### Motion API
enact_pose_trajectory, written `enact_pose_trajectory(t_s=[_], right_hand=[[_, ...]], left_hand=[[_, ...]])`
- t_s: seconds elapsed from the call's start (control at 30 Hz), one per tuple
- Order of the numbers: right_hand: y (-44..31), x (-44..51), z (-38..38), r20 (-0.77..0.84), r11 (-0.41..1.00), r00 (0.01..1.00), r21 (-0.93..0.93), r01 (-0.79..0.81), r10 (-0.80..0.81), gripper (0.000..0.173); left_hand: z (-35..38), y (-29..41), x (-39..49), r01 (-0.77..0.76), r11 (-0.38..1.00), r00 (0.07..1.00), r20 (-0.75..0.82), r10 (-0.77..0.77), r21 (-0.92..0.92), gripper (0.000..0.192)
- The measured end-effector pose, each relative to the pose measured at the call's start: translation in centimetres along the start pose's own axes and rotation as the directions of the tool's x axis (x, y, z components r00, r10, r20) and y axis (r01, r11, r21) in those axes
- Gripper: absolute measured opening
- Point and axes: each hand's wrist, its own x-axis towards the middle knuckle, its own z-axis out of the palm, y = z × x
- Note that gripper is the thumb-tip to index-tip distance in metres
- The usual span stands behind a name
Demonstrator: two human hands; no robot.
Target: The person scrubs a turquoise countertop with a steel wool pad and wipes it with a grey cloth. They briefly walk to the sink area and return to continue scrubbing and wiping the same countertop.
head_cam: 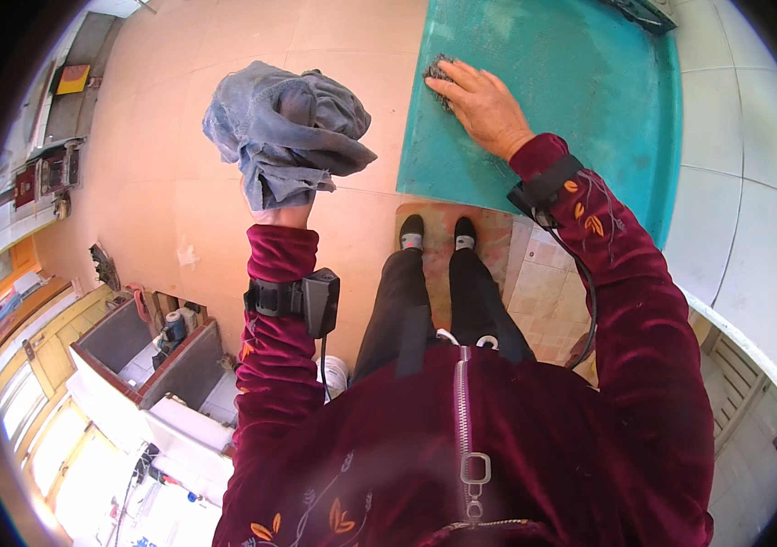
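A crumpled blue-grey cloth (293,130) is bunched over my left hand (279,210), which holds it up; the cloth hides my fingers. My right hand (481,102) presses a dark grey scouring pad of metal wool (440,78), its fingers spread across it. The pad lies near the left edge of a flat turquoise surface (587,123) with a raised rim on its right side. That surface looks streaked and a little worn.
White tiles (737,137) run along the right. My feet are on a reddish, stained mat (440,273) below the turquoise surface. Tan flooring (156,137) spreads to the left. Low partitions with dark red edges (180,362) stand at the lower left, near a white bucket (334,375).
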Motion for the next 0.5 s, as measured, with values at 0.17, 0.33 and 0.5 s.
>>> enact_pose_trajectory(t_s=[0.17, 0.33, 0.5], right_hand=[[-6.2, -5.8, -4.2, 0.194, 0.998, 0.979, 0.02, 0.057, -0.06, 0.037], [-7.2, -3.1, -3.2, 0.286, 0.993, 0.951, 0.024, 0.117, -0.119, 0.034], [-7.2, -1.1, -1.5, 0.142, 0.991, 0.982, 0.061, 0.121, -0.129, 0.039]], left_hand=[[-0.6, -0.9, -1.9, -0.014, 1.0, 1.0, -0.003, 0.014, 0.017, 0.046], [-0.9, -2.3, -2.9, 0.012, 1.0, 1.0, 0.002, -0.012, 0.016, 0.044], [-1.1, -2.9, -3.2, 0.024, 1.0, 0.998, -0.05, -0.024, 0.011, 0.059]])
